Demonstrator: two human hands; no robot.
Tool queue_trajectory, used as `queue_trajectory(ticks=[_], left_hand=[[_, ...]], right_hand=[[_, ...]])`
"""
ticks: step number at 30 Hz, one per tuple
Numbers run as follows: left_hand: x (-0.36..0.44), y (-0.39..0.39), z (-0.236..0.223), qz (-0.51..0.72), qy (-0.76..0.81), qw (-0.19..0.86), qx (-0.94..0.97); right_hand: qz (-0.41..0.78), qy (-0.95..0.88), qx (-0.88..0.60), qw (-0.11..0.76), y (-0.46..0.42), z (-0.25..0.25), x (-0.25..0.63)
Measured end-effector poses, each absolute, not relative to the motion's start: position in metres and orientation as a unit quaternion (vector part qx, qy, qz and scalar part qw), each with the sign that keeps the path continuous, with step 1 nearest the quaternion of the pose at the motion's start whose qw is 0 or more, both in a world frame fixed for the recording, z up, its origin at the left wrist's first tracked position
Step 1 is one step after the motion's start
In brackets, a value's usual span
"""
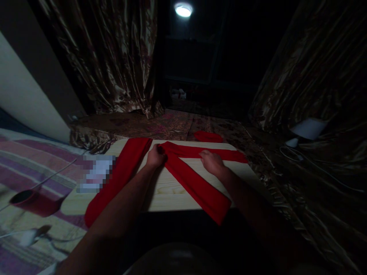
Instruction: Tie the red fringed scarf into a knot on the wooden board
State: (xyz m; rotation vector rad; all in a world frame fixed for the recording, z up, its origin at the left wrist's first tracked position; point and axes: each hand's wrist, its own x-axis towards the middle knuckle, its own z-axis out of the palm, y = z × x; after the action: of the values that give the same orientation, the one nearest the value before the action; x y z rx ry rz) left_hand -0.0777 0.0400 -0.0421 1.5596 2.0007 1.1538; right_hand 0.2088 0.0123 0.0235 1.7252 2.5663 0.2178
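Three red bands lie on one pale wood table. The first band runs from the near edge, by the left corner, to the far edge. The second band pokes over the near edge and slants back to the left hand. The third band goes from there to the right edge. The left hand curls its fingers and holds the red cloth where two bands meet. The right hand is palm down, fingers bent, at the third band; I cannot tell if it grips. One red bundle sits past the far edge. Two curtains hang behind.
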Motion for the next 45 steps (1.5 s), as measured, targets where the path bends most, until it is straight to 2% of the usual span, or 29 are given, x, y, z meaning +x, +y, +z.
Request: queue_trajectory(ticks=[10,18,33,45], left_hand=[[-0.079,0.042,-0.048,0.467,0.669,0.186,0.547],[-0.085,0.046,-0.053,0.471,0.694,0.188,0.511],[-0.075,0.035,-0.049,0.316,0.727,0.124,0.598],[-0.086,0.042,-0.054,0.4,0.718,0.128,0.554]], right_hand=[[0.109,0.819,0.557,0.079,0.052,0.009,0.204],[0.132,0.753,0.644,0.04,0.057,0.001,0.237],[0.128,0.738,0.662,0.026,0.062,-0.011,0.25],[0.152,0.696,0.7,-0.046,0.062,-0.031,0.26]])
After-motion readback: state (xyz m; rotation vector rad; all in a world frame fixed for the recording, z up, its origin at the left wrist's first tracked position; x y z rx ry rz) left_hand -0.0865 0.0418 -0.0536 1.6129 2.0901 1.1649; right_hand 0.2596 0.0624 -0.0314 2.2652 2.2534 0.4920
